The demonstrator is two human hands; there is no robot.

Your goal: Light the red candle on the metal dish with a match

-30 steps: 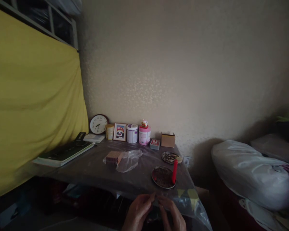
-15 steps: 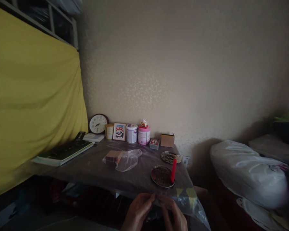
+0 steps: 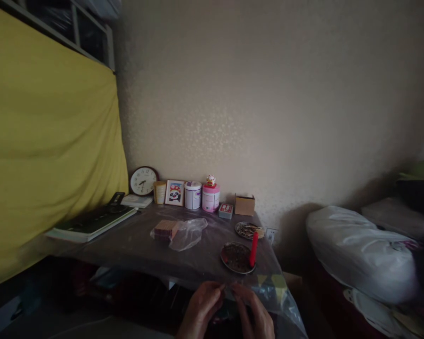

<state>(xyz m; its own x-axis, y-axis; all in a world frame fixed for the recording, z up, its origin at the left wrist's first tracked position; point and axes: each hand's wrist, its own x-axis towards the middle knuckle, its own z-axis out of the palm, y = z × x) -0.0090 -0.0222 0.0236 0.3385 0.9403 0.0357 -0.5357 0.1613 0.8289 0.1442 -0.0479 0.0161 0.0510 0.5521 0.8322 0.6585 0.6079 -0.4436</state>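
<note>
Upright red candle (image 3: 254, 249), long axis vertical, hands below.

Left of the round metal tray (image 3: 236, 258) the plastic-covered tabletop (image 3: 134, 245) lies bare; an upright red candle (image 3: 253, 249) (on the tray's right rim) blocks that side.

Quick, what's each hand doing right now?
Left hand: fingers pinched together, what they hold cannot be told.
Right hand: fingers curled at the left's fingertips, contents unclear.

L hand (image 3: 201, 310) and R hand (image 3: 256, 313) low in view, close together, backs up, fingers curled. Fingertips of both nearly meet in a pinch; can't tell if anything's between them. Wrists cut off by the frame edge.
</note>
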